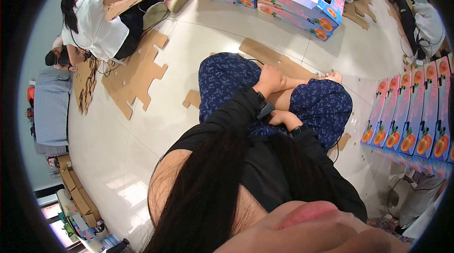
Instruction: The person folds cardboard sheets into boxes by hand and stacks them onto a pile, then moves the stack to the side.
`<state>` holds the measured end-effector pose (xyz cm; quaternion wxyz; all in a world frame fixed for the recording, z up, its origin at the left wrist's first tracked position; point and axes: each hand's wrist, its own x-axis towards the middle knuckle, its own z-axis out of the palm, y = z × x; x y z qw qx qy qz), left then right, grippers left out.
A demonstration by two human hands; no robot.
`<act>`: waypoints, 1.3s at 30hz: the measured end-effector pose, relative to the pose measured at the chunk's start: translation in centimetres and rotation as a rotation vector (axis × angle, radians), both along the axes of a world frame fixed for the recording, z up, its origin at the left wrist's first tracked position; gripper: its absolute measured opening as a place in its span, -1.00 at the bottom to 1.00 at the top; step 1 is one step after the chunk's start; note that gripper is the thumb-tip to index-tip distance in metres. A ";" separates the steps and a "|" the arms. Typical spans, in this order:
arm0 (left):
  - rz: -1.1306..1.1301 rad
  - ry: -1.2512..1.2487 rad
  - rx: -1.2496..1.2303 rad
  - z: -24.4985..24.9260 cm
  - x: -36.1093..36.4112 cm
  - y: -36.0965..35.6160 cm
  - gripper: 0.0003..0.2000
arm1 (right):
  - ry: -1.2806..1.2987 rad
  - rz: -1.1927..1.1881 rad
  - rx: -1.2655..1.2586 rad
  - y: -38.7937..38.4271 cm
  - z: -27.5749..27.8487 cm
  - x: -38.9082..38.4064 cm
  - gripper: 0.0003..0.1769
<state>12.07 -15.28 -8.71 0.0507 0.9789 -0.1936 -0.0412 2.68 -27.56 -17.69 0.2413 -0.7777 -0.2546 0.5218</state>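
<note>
My left hand [271, 80] rests over my crossed shins with its fingers curled in, and nothing shows in it. A dark band with a small black device [266, 110] sits at its wrist. Lower in my lap, my right hand [285, 118] is curled, its fingertips close to that device. Whether it touches the device or holds anything is hidden. Both hands lie between the knees of my dark blue patterned skirt [321, 106]. A flat piece of cardboard [265, 56] lies on the floor just beyond my legs.
Stacked fruit-print boxes [302, 4] stand ahead, and a row of similar boxes [407, 111] is to my right. Cut cardboard sheets [137, 73] cover floor at the left. A person in a white top [97, 21] sits at the upper left; other people are at the edges.
</note>
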 end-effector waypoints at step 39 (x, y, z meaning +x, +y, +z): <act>0.005 -0.046 -0.102 -0.5 0.0 0.1 -0.58 | -0.010 0.066 0.072 -0.3 -6.1 0.1 -0.49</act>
